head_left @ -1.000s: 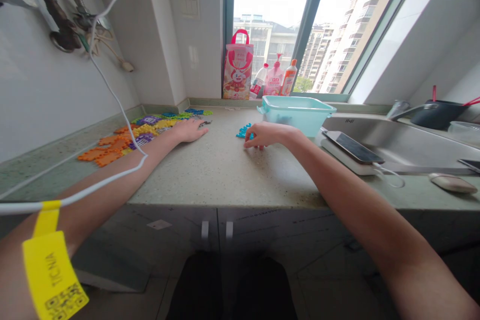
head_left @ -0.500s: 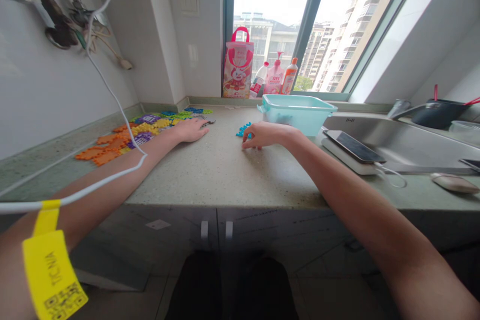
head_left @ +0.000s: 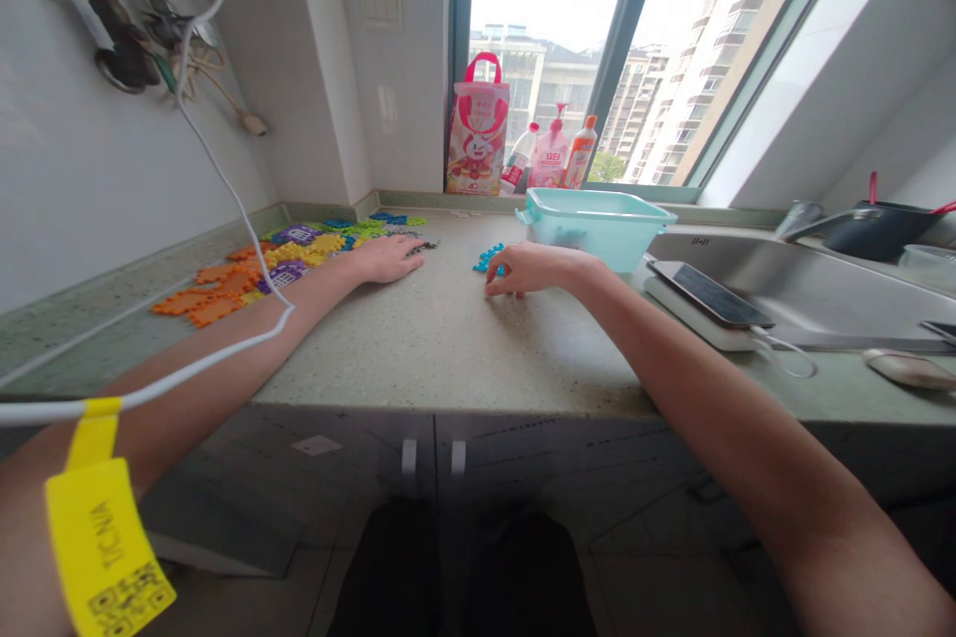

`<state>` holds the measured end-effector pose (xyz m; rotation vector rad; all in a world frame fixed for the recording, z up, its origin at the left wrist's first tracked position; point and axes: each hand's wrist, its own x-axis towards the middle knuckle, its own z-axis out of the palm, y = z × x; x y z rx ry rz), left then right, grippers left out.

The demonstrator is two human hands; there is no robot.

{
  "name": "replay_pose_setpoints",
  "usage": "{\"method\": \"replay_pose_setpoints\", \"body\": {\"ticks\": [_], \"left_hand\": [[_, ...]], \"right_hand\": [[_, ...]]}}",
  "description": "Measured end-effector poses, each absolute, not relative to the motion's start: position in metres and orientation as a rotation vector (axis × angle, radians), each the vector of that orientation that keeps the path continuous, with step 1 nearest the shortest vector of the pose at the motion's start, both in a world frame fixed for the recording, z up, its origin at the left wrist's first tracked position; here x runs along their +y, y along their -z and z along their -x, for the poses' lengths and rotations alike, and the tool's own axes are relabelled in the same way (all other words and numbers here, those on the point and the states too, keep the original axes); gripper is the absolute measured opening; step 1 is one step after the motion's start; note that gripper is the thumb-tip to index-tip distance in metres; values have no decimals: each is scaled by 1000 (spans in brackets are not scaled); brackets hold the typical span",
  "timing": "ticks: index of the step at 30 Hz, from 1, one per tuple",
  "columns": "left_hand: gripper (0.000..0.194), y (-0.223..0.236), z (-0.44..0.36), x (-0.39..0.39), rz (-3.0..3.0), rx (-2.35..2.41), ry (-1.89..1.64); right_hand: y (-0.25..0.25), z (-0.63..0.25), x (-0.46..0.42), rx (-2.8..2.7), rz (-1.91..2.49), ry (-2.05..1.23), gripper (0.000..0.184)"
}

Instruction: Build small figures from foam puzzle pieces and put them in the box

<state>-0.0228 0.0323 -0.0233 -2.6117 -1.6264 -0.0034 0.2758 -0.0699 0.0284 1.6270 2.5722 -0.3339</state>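
Observation:
My left hand (head_left: 389, 259) lies palm down on the counter with its fingers stretched out and nothing held. Just beyond its fingertips is a small dark grey piece (head_left: 430, 245), partly hidden. Beside that hand and forearm spread several flat interlocking pieces with notched edges: orange ones (head_left: 216, 302), yellow ones (head_left: 318, 249), purple ones (head_left: 299, 234) and green ones (head_left: 365, 229). My right hand (head_left: 534, 269) rests on bent fingers with the fingertips down and no object visible in them. Right behind its fingers sits a bright blue notched piece (head_left: 489, 257), partly covered.
A light-blue plastic tub (head_left: 590, 219) stands behind my right wrist. Farther right are a phone (head_left: 706, 294) on a white box, a sink (head_left: 814, 269) and a computer mouse (head_left: 907, 368). A white cable (head_left: 224, 184) hangs across my left forearm. Bottles (head_left: 549, 154) line the windowsill.
The whole view has shifted very slightly. Both hands keep almost the same places and poses, and the pieces have not visibly moved.

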Motion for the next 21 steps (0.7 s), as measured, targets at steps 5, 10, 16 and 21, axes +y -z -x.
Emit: {"method": "replay_pose_setpoints", "body": {"ticks": [5,10,16,21], "left_hand": [[75,21,22,29,2609,-1626,-4],[76,21,22,29,2613,-1606,-9],[77,22,23,30,2628,-1607,-13],[76,21,23,31,2612,-1624,-30]], "right_hand": [[-30,-275,-71,2576,-1632,335,34],[-32,-274,-75,2565,-1638,339,34],[-33,-273,-79,2558,-1656,338,34],[-32,-273,-77,2559,-1659,337,34]]}}
